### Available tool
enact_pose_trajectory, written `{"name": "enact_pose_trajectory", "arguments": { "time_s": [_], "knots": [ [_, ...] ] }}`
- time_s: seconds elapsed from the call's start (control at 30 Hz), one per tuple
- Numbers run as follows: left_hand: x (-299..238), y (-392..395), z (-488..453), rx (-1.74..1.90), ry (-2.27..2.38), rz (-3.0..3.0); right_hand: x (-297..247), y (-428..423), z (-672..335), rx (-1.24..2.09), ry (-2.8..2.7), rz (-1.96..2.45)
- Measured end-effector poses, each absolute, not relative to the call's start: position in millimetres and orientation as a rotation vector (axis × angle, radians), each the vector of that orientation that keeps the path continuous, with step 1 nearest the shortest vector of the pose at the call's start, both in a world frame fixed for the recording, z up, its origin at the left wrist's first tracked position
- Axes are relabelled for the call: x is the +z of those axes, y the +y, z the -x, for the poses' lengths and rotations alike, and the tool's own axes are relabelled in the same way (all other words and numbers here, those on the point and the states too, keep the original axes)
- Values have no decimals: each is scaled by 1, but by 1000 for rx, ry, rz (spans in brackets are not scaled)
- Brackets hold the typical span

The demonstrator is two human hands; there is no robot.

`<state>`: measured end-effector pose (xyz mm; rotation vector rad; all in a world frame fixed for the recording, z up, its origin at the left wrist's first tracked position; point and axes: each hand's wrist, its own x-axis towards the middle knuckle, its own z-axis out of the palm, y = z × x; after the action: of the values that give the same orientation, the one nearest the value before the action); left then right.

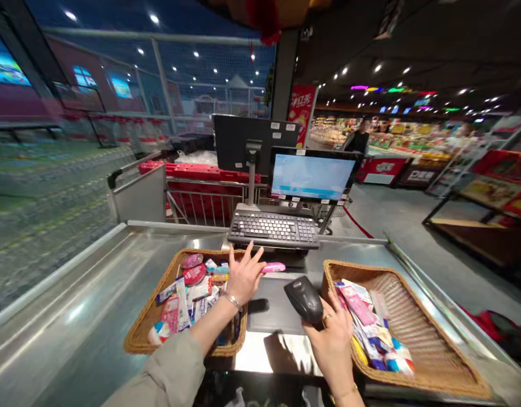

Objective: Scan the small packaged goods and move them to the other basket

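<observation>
My left hand [244, 278] reaches over the right side of the left wicker basket [137, 328]. It holds a slim pink item [273, 267], which sticks out to the right past my thumb; its exact kind is unclear. In that basket lie small packets, tubes and a round pink pack [194, 274]. My right hand [331, 339] grips a black barcode scanner [304, 299], its head angled up and left over the middle of the counter. Just right of that hand, the right wicker basket [434, 333] contains similar packets, among them a pink pack [360, 305].
A black keyboard [275, 227] stands behind the baskets, below a lit monitor [313, 176] and the back of a second screen [254, 144]. Metal counter [82, 299] extends on the left. Beyond it are shopping carts [205, 200] and a person [359, 140] in dark clothing.
</observation>
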<state>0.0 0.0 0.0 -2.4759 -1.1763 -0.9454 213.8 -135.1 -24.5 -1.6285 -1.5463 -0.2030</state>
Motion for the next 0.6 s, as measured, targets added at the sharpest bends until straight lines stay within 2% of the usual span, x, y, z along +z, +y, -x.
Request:
{"name": "enact_pose_trajectory", "arguments": {
  "time_s": [0.6],
  "knots": [
    [12,-1,-33,-973,-1064,2534,-25,-145,-247,-305,-1336,1710]
  ]
}}
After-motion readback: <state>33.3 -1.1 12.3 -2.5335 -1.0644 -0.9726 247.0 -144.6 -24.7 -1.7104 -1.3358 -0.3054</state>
